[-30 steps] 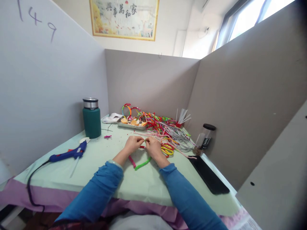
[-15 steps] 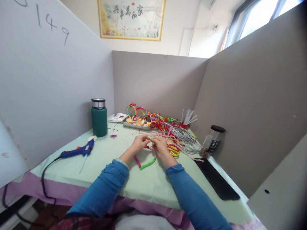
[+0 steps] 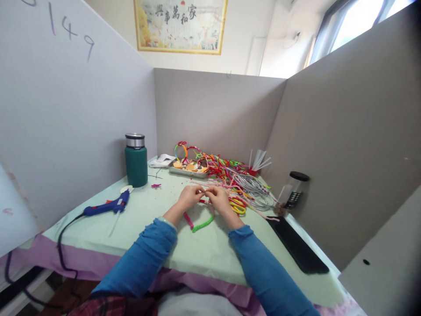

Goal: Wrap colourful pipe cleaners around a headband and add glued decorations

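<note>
A ring of fuzzy pipe cleaner (image 3: 203, 226), green and magenta with a pale pink stretch, hangs below my fingers at the middle of the table. My left hand (image 3: 190, 197) pinches at the ring's far side, its fingertips hiding what they hold. Close against it, my right hand (image 3: 217, 199) pinches at the same spot with fingertips meeting the left ones. Behind my hands lies a heap of coloured pipe cleaners (image 3: 223, 169), with grey ones (image 3: 256, 191) at its right and yellow loops (image 3: 238, 206) beside my right wrist.
A green bottle (image 3: 136, 166) stands at the left, behind a blue glue gun (image 3: 105, 208) with a cord. Further back is a metal tray (image 3: 187, 173) of cut pieces. On the right are a clear jar (image 3: 291, 193), a black mat (image 3: 297, 245) and a red cup of sticks (image 3: 252, 172).
My right hand's fingers have closed in, palm turned further down, and the green bit that showed between the fingertips is now hidden. The ring has barely moved.
</note>
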`<state>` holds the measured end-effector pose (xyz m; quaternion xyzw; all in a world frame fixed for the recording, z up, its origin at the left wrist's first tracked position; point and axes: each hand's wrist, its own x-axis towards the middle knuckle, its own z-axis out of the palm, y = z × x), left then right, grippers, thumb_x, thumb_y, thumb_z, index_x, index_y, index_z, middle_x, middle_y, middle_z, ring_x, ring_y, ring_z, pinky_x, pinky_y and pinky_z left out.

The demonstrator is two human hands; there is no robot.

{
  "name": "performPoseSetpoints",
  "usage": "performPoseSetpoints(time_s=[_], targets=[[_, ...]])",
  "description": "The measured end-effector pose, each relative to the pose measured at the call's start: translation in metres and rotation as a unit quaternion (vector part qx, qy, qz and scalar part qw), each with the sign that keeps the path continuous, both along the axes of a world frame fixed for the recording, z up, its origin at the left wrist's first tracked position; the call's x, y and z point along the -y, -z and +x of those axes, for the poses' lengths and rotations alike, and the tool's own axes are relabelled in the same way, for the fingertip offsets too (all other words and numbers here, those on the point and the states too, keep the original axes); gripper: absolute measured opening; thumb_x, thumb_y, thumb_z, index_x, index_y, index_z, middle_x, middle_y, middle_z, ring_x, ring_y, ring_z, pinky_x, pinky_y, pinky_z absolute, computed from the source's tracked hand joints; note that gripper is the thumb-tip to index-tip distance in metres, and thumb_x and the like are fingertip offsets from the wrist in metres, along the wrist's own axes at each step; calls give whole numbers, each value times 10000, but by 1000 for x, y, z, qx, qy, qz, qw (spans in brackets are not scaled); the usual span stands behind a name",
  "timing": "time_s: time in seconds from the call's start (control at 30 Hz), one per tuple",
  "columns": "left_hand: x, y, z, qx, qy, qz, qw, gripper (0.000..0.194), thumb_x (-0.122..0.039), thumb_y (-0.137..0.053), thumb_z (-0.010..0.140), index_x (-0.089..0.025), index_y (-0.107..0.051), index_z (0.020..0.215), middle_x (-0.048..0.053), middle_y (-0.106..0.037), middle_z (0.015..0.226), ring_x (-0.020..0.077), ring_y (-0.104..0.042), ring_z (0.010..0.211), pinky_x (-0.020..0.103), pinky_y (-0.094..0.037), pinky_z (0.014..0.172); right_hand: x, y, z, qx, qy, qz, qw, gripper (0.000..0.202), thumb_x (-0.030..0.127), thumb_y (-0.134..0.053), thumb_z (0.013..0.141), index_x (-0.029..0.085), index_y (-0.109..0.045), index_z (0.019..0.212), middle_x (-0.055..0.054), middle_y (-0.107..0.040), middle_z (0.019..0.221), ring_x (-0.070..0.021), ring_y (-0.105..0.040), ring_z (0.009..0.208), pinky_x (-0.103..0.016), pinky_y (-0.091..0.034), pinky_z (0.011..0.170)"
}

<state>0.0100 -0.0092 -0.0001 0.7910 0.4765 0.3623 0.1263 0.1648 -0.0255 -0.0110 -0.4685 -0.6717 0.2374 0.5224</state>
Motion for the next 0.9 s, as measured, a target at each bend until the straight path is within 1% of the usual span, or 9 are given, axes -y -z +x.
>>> performPoseSetpoints(time_s=[0.13,0.2,0.27,0.4,0.53,0.6,0.7,0.8,0.9], targets=[[1,-1,0,-22,-5,8,1000,245,-330,-549,771,-194,-734,856,22,-687,692,124,-549,612,220,-355,587,0,-1,3,51,17,26,998,135,247,-547,718,162,-652,711,-14,-648,663,-146,-568,620,-245,-423,593],[2,-2,-1,-29,-14,14,999,245,-335,-547,775,-205,-736,863,25,-692,704,127,-554,616,222,-353,588,0,-1,3,71,23,45,996,135,243,-550,720,171,-664,723,-23,-669,717,-155,-581,676,-256,-430,638],[2,-3,-1,-33,-21,12,999,247,-344,-547,778,-214,-736,870,18,-688,693,123,-548,599,222,-346,579,0,-1,2,67,17,43,997,144,236,-544,716,174,-668,754,-23,-674,732,-153,-585,673,-256,-434,635],[3,-5,-2,-36,-22,5,999,242,-349,-555,777,-222,-737,875,9,-690,693,124,-553,605,224,-349,585,0,-1,2,15,10,-8,1000,139,229,-522,686,161,-637,727,-4,-637,635,-127,-557,536,-230,-422,530],[4,-7,-3,-27,-30,5,999,242,-339,-562,777,-222,-734,900,24,-716,811,142,-584,686,234,-377,636,-2,-3,4,-59,37,-51,996,116,225,-519,634,155,-597,682,19,-594,573,-99,-505,437,-205,-391,447],[3,-8,-3,-25,-12,8,1000,233,-316,-562,776,-211,-736,889,32,-719,850,149,-594,726,236,-388,667,-2,-3,5,-93,33,-63,993,116,229,-521,615,153,-586,674,22,-583,565,-93,-489,424,-201,-382,430],[1,-7,-3,-27,19,21,999,226,-296,-557,773,-194,-739,857,36,-719,834,150,-594,733,237,-394,677,-3,-3,4,-123,6,-68,990,122,248,-529,618,152,-577,676,22,-572,559,-91,-476,425,-199,-375,420],[0,-5,-2,-9,14,8,1000,238,-300,-538,780,-188,-738,843,29,-717,794,143,-591,703,232,-397,656,-1,-2,2,-94,-5,-49,994,128,262,-533,652,156,-583,702,16,-586,583,-101,-493,453,-210,-393,445],[-1,-3,-2,14,-4,-5,1000,247,-293,-522,782,-177,-735,828,26,-714,769,137,-588,684,228,-394,640,0,-2,1,-3,19,20,1000,143,232,-542,695,165,-620,795,-12,-648,704,-138,-570,593,-248,-447,569]])
